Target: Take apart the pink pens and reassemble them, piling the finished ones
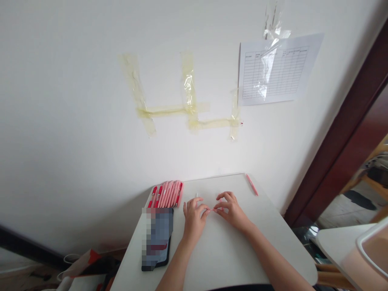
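Take the spot where the hands meet as the clock's centre, with the wall (169,157) at 12: the small pink piece (211,209) is right there, over the white table (227,258). The left hand (194,213) holds it from 9 o'clock and the right hand (233,210) from 3, each in a narrow pinch of thumb and forefinger; whether it is one part or two meeting is too small to tell. The two pinches should probably line up straight from 9 to 3, since a skewed angle could bend or drop something so slim. Light, even pressure seems best, one hand anchoring while the other moves. The row of pink pens (166,195) at 10 and the lone pink pen (251,185) at 2 lie apart from the fingertips; the phone (160,238) at 8 lies near the left forearm, so that arm should swing little.
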Available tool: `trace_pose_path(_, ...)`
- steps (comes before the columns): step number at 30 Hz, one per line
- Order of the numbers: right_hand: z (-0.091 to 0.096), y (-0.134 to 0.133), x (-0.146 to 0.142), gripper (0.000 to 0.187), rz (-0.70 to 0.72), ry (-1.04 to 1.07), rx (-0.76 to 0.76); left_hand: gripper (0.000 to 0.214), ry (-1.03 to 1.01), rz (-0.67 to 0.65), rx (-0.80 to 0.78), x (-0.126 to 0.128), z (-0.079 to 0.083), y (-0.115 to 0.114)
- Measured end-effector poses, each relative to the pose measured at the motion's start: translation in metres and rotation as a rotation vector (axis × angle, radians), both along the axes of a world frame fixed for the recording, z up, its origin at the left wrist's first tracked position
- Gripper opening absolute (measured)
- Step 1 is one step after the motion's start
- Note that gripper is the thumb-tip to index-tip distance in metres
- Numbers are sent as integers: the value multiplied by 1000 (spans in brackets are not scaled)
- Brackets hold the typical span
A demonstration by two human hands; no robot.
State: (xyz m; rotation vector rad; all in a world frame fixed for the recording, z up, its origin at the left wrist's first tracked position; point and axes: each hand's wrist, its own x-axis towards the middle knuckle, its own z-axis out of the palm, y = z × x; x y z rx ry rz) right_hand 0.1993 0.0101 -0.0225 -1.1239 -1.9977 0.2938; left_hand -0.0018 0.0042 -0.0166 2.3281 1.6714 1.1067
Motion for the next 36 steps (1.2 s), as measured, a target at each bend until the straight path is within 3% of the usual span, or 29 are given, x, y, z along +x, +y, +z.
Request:
trace_pose_path(12,-1,1,-1,10,-12,-40,24,7,-42,-3,-36,4,-1,0)
trace_pose_path(21,-2,3,6,8,-2,61,-44,8,-77,-6,-109,13,1,6)
trace_pose_path(29,-17,21,29,13,-273,124,12,25,149,-6,-155,21,21,29)
trace_pose_path(36,-26,27,38,14,-403,114,16,41,298,-231,-151,28,15,58)
